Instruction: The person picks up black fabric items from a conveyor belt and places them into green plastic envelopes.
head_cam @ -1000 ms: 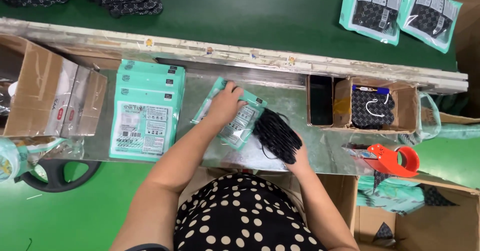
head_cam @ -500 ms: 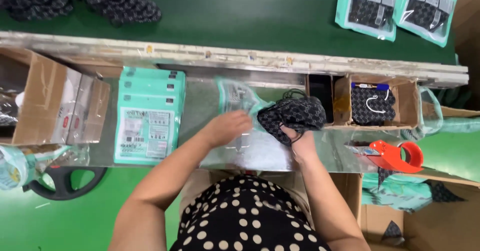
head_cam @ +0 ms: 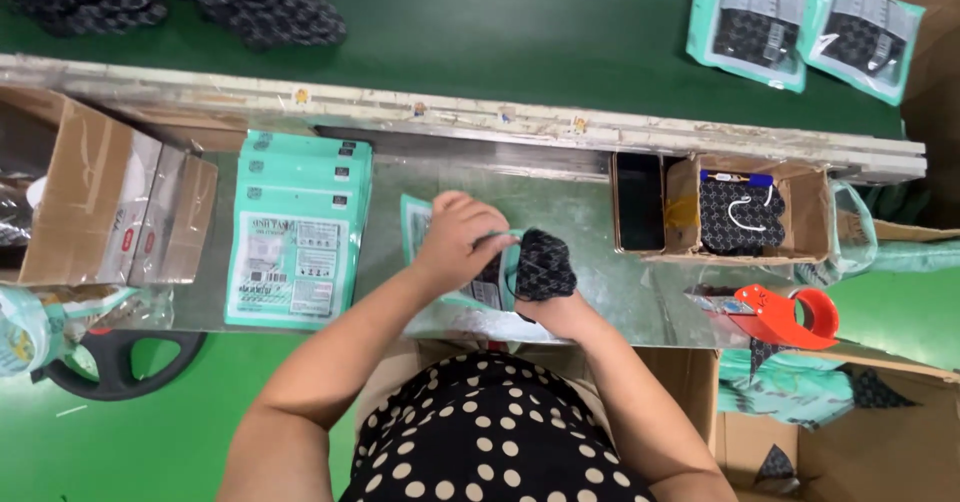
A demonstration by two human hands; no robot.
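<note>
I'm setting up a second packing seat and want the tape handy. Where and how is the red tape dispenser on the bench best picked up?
Probably by its red handle, coming from the right. The red tape dispenser lies flat on its side at the right end of the metal bench, its rounded handle loop pointing right and its clear toothed end pointing left toward the person's right hand. The loop offers a full grip clear of the cutter.

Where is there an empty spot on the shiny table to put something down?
Bare metal lies between the dark bundle and the small open box, and behind the hands along the rail. It is crowded left, by the teal packet stack.
</note>
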